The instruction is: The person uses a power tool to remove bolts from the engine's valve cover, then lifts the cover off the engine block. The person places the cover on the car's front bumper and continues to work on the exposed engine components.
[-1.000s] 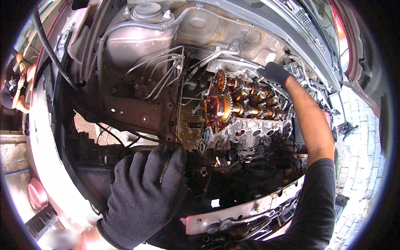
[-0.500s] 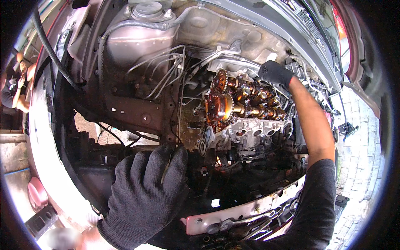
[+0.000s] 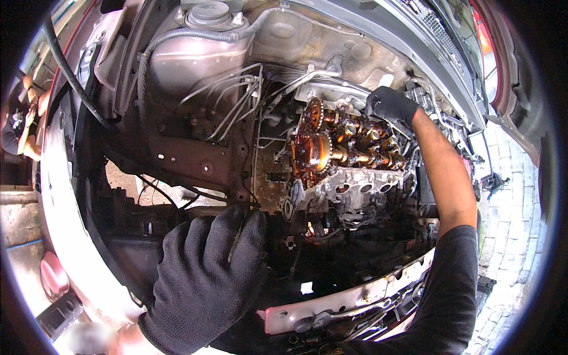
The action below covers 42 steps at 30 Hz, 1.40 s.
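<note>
A: What does the head view show?

B: An open engine bay [image 3: 177, 160], seen from above. The engine [image 3: 346, 165] sits right of the bay's middle with its top cover off. Two toothed sprockets [image 3: 313, 148] stand at its left end, orange-brown with oil, and the camshafts [image 3: 367, 142] run from them toward the right.

A: Where are the hands?

B: Both wear black gloves. The left hand [image 3: 207, 278] is at the bay's near edge, left of centre. It lies palm down with the fingers [image 3: 234, 234] spread and flat, pressing on a dark part of the front frame. It grips nothing.

A: And the right?

B: The right hand [image 3: 390, 105] reaches across to the far right corner of the engine, at the back end of the camshafts. The fingers curl downward against the metal there. Whether they close on anything, I cannot tell; the glove hides it. The bare forearm [image 3: 444, 171] stretches back toward the near edge, into a black sleeve [image 3: 444, 296].

A: What else is around?

B: A pale front crossbar [image 3: 355, 299] runs along the near right edge, below the engine. A round strut cap [image 3: 207, 13] sits at the far left corner, with thin metal pipes [image 3: 236, 94] fanning down from beside it. A grey hose [image 3: 189, 35] curves past the cap. Another person [image 3: 26, 127] is at the far left, outside the car.
</note>
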Available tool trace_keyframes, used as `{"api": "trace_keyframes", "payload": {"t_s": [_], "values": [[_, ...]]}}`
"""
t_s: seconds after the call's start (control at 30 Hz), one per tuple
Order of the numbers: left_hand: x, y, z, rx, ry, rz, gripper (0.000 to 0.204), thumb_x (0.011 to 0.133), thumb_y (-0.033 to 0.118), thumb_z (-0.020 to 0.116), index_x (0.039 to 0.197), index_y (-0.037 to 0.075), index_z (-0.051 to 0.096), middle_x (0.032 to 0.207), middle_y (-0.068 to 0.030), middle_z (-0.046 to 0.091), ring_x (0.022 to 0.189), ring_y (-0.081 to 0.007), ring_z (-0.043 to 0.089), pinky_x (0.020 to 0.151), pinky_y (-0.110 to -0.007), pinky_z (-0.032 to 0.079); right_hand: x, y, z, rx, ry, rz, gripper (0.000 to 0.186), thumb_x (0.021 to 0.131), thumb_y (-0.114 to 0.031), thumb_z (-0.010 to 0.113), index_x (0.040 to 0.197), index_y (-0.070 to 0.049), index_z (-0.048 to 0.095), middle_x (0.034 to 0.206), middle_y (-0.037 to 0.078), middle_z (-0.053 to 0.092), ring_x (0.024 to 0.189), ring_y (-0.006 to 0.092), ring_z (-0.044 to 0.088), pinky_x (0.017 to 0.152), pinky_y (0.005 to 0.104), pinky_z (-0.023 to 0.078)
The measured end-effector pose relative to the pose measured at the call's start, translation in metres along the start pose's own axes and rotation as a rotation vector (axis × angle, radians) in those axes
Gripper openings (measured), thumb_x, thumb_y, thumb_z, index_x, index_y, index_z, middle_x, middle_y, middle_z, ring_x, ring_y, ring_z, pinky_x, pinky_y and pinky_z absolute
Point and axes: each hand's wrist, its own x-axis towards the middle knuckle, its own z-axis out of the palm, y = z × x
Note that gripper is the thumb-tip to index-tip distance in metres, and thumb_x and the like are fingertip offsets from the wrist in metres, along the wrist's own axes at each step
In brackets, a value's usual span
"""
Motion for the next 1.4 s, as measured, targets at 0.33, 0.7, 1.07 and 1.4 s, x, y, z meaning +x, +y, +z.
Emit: {"api": "trace_keyframes", "payload": {"t_s": [0.33,0.7,1.07,1.4], "values": [[-0.003,0.000,0.000,0.022,-0.010,0.002,0.075,0.078,0.035,0.074,0.142,0.006,0.049,0.131,-0.0203,0.052,0.110,-0.0388,0.054,0.093,-0.051,0.043,0.006,-0.024,0.000,-0.049,0.097,0.128,0.026,0.080,-0.032,0.071,0.082,-0.006,0.073,0.080,0.019,0.071,0.077,0.0366,0.070,0.072,0.0440,0.053],[-0.002,0.000,0.002,0.008,-0.036,0.023,0.078,0.077,0.036,0.072,0.145,0.006,0.047,0.131,-0.0223,0.051,0.112,-0.0415,0.051,0.097,-0.053,0.041,-0.007,0.023,0.002,-0.770,-0.084,-0.008,0.022,0.093,-0.029,0.061,0.095,-0.013,0.076,0.084,0.022,0.072,0.074,0.0356,0.070,0.074,0.0433,0.056],[-0.001,-0.001,-0.002,0.121,-0.232,-0.289,0.068,0.089,0.037,0.062,0.149,0.010,0.045,0.137,-0.0149,0.053,0.124,-0.0377,0.049,0.104,-0.051,0.037,0.011,-0.017,0.005,-0.485,0.061,0.615,0.027,0.091,-0.025,0.060,0.096,-0.002,0.073,0.093,0.018,0.074,0.087,0.0316,0.072,0.077,0.0398,0.055],[-0.002,-0.001,-0.005,0.100,-0.285,-0.283,0.068,0.086,0.038,0.064,0.145,0.009,0.047,0.132,-0.0169,0.052,0.122,-0.0380,0.049,0.104,-0.051,0.036,0.012,-0.015,-0.007,-0.082,-0.033,0.048,0.024,0.092,-0.024,0.058,0.091,-0.006,0.075,0.089,0.015,0.073,0.082,0.0308,0.069,0.077,0.0425,0.053]]}}
